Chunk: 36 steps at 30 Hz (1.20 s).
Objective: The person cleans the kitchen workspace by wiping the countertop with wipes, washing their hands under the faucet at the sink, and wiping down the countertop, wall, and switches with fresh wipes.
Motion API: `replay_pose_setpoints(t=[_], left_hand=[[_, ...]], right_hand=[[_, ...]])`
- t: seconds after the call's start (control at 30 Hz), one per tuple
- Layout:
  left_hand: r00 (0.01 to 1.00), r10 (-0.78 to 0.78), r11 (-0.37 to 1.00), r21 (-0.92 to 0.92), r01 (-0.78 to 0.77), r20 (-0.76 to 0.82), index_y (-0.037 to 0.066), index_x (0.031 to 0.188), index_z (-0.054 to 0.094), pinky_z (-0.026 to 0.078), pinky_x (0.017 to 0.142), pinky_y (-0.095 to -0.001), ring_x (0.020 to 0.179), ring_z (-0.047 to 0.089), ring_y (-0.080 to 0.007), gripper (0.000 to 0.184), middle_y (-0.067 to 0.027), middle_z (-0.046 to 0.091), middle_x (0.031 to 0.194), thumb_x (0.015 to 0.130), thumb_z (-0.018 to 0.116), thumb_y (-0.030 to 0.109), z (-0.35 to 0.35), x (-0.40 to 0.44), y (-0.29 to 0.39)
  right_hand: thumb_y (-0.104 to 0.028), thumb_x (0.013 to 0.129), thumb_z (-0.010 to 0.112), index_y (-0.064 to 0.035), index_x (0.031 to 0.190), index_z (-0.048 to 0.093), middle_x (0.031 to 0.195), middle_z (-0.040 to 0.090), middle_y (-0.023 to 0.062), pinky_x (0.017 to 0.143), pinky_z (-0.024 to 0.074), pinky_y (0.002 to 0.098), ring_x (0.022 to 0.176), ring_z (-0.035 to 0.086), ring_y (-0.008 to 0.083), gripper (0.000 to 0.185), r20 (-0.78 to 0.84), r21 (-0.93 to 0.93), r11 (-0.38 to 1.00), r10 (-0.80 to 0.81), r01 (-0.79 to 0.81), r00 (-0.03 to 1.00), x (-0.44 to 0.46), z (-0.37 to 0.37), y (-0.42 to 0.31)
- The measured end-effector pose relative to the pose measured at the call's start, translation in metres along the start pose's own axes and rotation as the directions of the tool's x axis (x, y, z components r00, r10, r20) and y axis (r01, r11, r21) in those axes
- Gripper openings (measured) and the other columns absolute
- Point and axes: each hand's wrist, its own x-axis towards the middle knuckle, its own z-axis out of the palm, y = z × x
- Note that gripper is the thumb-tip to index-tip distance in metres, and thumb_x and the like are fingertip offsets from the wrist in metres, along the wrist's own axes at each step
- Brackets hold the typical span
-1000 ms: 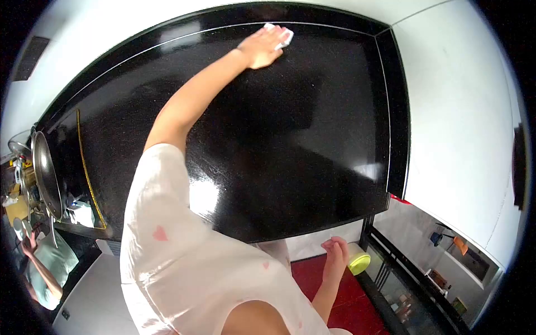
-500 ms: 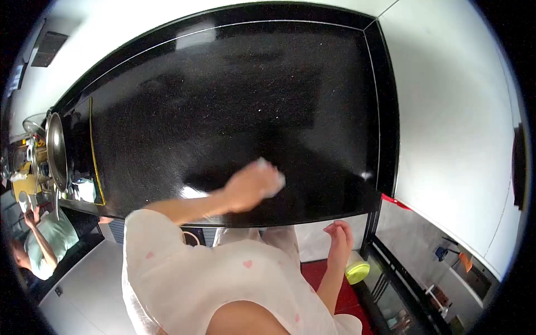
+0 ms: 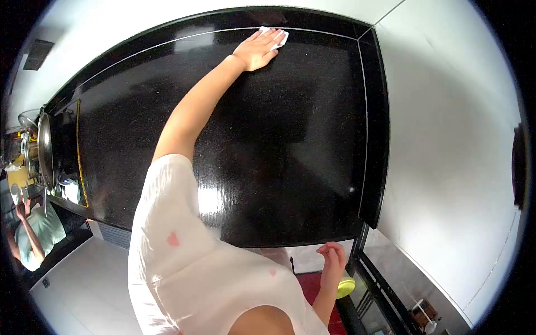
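My left hand point(image 3: 258, 53) reaches to the far edge of the black countertop point(image 3: 251, 156). It presses a white cloth point(image 3: 282, 40) onto the surface by the pale seam line, with the palm down and the fingers stretched over it. Parts of the cloth show past the fingertips and beside the thumb. My right hand point(image 3: 333, 255) hangs at the near edge of the counter, off to the right. Its fingers are loosely bent and apart, and I see nothing in them.
A frying pan point(image 3: 46, 151) stands at the counter's left end, near a yellow strip point(image 3: 82, 156). White walls rise behind and at the right point(image 3: 446, 139). A yellow-green round lid point(image 3: 346, 287) is below my right hand. Another person point(image 3: 39, 237) works at far left.
My left hand has moved with the white cloth from the near middle of the counter to its far edge, and its arm is now extended. My right hand remains low at the right.
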Motion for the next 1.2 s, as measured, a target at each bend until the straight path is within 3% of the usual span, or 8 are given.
replay_pose_setpoints(t=[0.33, 0.43, 0.53, 0.63, 0.7, 0.73, 0.83, 1.2], left_hand=[[0.882, 0.472, 0.763, -0.492, -0.419, -0.018, 0.003, 0.119, 0.041, 0.023, 0.101, -0.0402, 0.113, 0.039, -0.0255, 0.042, -0.0132, 0.044, 0.118, 0.079, 0.041, 0.016, -0.068, -0.256, 0.233], [0.889, 0.443, 0.585, -0.789, -0.188, 0.117, 0.008, 0.124, 0.037, 0.014, 0.104, -0.0381, 0.121, 0.030, -0.0200, 0.050, -0.0060, 0.039, 0.126, 0.076, 0.044, 0.018, -0.086, -0.340, 0.268], [0.875, 0.436, 0.808, -0.520, -0.276, 0.212, 0.014, 0.124, 0.039, 0.023, 0.100, -0.0365, 0.118, 0.033, -0.0196, 0.053, -0.0044, 0.042, 0.122, 0.072, 0.047, 0.015, -0.090, -0.319, 0.239], [0.909, 0.102, 0.868, -0.482, 0.117, 0.405, 0.012, 0.113, 0.048, 0.032, 0.091, -0.0397, 0.106, 0.041, -0.0260, 0.039, -0.0084, 0.049, 0.107, 0.074, 0.042, 0.015, -0.113, -0.250, 0.164], [0.971, -0.176, 0.984, 0.011, 0.176, 0.162, 0.002, 0.116, 0.043, 0.027, 0.094, -0.0440, 0.108, 0.036, -0.0381, 0.038, -0.0230, 0.038, 0.118, 0.081, 0.035, 0.017, -0.080, -0.238, 0.109], [0.929, -0.355, 0.925, -0.107, 0.365, 0.100, 0.000, 0.120, 0.036, 0.023, 0.097, -0.0456, 0.113, 0.031, -0.0410, 0.042, -0.0284, 0.033, 0.120, 0.085, 0.031, 0.022, -0.067, -0.231, 0.077], [0.846, -0.508, 0.849, 0.070, 0.523, -0.161, 0.003, 0.128, 0.026, 0.019, 0.099, -0.0455, 0.118, 0.026, -0.0398, 0.047, -0.0219, 0.029, 0.127, 0.087, 0.025, 0.027, -0.032, -0.223, 0.005], [0.472, -0.876, 0.454, 0.168, 0.875, -0.095, -0.002, 0.111, 0.046, 0.029, 0.090, -0.0429, 0.103, 0.040, -0.0328, 0.045, -0.0168, 0.043, 0.111, 0.082, 0.032, 0.029, -0.036, -0.152, -0.056]], right_hand=[[-0.007, 0.083, 0.044, 0.0001, 0.089, 0.053, 0.078, 0.055, 0.0080, 0.072, 0.0437, 0.0295, 0.074, 0.054, 0.0171, 0.014, 0.079, 0.051, 0.999, 0.002, -0.006, 0.997, -0.021, 0.017, -0.011], [-0.008, 0.083, 0.043, 0.0000, 0.089, 0.053, 0.078, 0.055, 0.0080, 0.073, 0.0435, 0.0293, 0.074, 0.054, 0.0170, 0.014, 0.087, 0.061, 0.998, 0.004, -0.010, 0.996, -0.023, 0.025, -0.014], [-0.008, 0.083, 0.044, -0.0003, 0.089, 0.053, 0.077, 0.055, 0.0077, 0.073, 0.0434, 0.0288, 0.074, 0.054, 0.0169, 0.014, 0.098, 0.054, 0.998, -0.018, 0.012, 0.995, -0.019, 0.028, -0.014], [-0.008, 0.082, 0.044, -0.0006, 0.091, 0.052, 0.077, 0.053, 0.0070, 0.072, 0.0426, 0.0289, 0.074, 0.052, 0.0163, 0.014, 0.098, 0.055, 0.998, -0.021, 0.016, 0.995, -0.014, 0.027, -0.018], [-0.008, 0.082, 0.044, -0.0005, 0.091, 0.052, 0.077, 0.054, 0.0068, 0.072, 0.0427, 0.0288, 0.074, 0.053, 0.0159, 0.014, 0.085, 0.062, 0.998, -0.029, 0.024, 0.996, -0.009, 0.027, -0.019], [-0.008, 0.082, 0.045, -0.0004, 0.091, 0.052, 0.077, 0.054, 0.0066, 0.072, 0.0428, 0.0287, 0.074, 0.053, 0.0157, 0.014, 0.078, 0.065, 0.998, -0.030, 0.025, 0.996, -0.007, 0.027, -0.019], [-0.009, 0.083, 0.044, -0.0012, 0.090, 0.053, 0.077, 0.055, 0.0070, 0.071, 0.0442, 0.0292, 0.073, 0.054, 0.0161, 0.013, 0.077, 0.039, 0.998, -0.047, 0.044, 0.996, -0.006, 0.023, -0.023], [-0.009, 0.083, 0.045, -0.0011, 0.090, 0.053, 0.076, 0.055, 0.0064, 0.071, 0.0443, 0.0295, 0.073, 0.054, 0.0163, 0.013, 0.001, 0.073, 0.997, -0.028, 0.028, 1.000, 0.008, 0.012, -0.026]])
